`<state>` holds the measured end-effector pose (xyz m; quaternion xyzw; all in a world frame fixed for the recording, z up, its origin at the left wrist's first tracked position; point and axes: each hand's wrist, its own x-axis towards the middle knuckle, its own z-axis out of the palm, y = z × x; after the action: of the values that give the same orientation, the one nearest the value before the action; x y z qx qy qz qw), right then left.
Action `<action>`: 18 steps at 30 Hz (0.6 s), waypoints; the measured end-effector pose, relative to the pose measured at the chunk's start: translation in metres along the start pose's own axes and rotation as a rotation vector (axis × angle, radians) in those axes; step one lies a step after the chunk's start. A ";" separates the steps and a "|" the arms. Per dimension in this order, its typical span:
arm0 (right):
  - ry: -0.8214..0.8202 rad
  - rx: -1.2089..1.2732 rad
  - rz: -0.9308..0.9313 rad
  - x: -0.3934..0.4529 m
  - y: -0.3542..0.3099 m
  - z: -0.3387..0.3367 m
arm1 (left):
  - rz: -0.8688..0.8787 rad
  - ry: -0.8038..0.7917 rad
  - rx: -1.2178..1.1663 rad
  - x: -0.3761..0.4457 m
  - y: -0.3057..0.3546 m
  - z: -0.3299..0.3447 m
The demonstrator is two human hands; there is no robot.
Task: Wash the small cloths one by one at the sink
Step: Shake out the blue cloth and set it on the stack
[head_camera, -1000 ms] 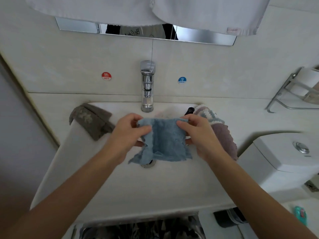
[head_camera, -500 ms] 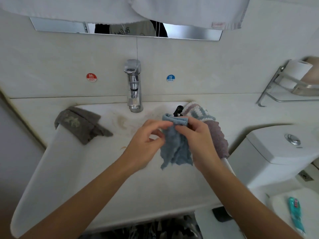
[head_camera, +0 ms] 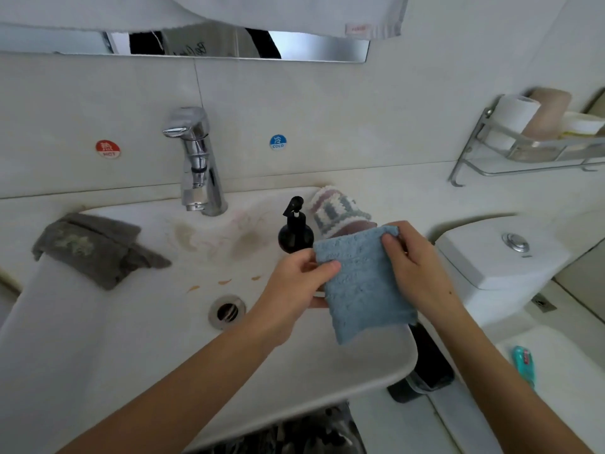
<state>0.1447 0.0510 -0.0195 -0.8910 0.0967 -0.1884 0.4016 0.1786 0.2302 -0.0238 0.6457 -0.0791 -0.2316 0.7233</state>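
Note:
A small light-blue cloth (head_camera: 363,283) hangs folded over the right side of the white sink (head_camera: 137,326). My left hand (head_camera: 301,280) pinches its upper left edge, thumb on top. My right hand (head_camera: 415,267) pinches its upper right corner. Behind the blue cloth a striped knitted cloth (head_camera: 337,211) lies on a mauve cloth (head_camera: 355,228), mostly hidden, at the sink's right rim. A grey cloth (head_camera: 95,247) drapes over the left rim. The chrome tap (head_camera: 196,162) stands at the back; no water runs.
A black pump bottle (head_camera: 294,231) stands on the rim just left of the cloth. The drain (head_camera: 227,311) sits in the basin. A toilet cistern (head_camera: 510,253) is at the right, with a wire shelf (head_camera: 530,149) holding paper rolls above it. A white towel (head_camera: 229,11) hangs overhead.
The blue cloth moved from the middle of the basin to the right rim, went from spread to bunched, and is now held flat and folded. Both hands moved right with it.

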 end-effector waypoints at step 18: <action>0.109 -0.236 0.079 0.033 0.054 0.019 | 0.174 0.293 0.620 0.042 -0.033 0.026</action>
<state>0.1818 0.0173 -0.0628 -0.9161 0.1750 -0.2076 0.2952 0.1969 0.1871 -0.0599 0.8517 -0.0956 -0.0392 0.5138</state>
